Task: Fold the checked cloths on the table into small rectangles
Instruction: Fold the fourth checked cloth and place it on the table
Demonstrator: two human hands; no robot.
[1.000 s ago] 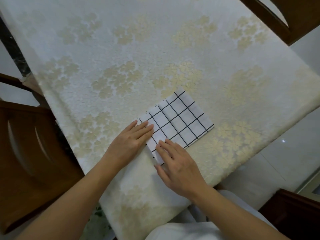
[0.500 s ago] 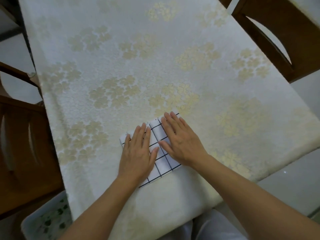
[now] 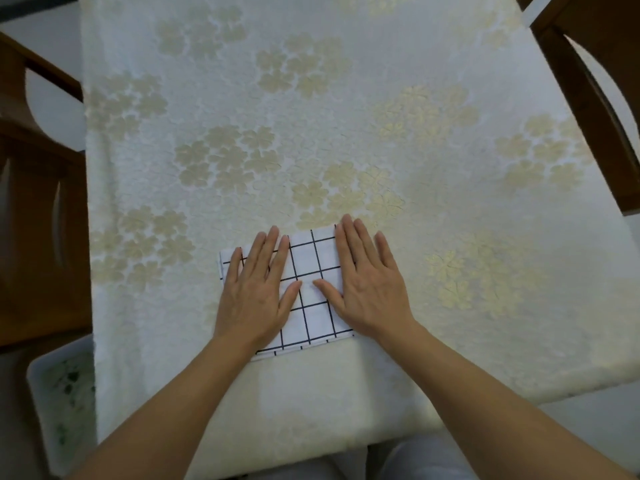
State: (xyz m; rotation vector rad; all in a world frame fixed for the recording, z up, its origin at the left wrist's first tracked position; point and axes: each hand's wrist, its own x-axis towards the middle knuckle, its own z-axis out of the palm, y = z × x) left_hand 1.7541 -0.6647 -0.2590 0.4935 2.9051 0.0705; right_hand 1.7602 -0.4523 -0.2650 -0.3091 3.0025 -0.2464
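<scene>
Lying flat a little below the middle of the frame, the checked cloth [image 3: 311, 268] was a small folded rectangle, white with thin dark grid lines, slightly skewed so that its upper edge rose toward the right. Only a central strip of it and its lower border showed between and below the two hands.

The left hand [image 3: 254, 299] was spread palm down over the cloth's left part. Its fingers [image 3: 266, 251] were straight and a little apart, their tips reaching about to the cloth's upper edge. The right hand [image 3: 372, 289] lay palm down over the cloth's right edge, its fingers [image 3: 349, 244] straight too. The tips passed just beyond the upper right corner, and the outer fingers seemed to rest on the tablecloth beside the cloth. The two thumbs pointed at each other across the middle strip, close but apart. Neither hand gripped anything; both simply pressed flat. The bare forearms came in from the lower left and lower right corners, converging on the cloth.

The cloth sat on a pale tablecloth [image 3: 311, 109] with beige flower clusters, near its lower edge. Dark wooden chairs stood at the left edge [image 3: 41, 237] and the upper right corner [image 3: 595, 81], and a white tray [image 3: 52, 403] showed at the lower left.
</scene>
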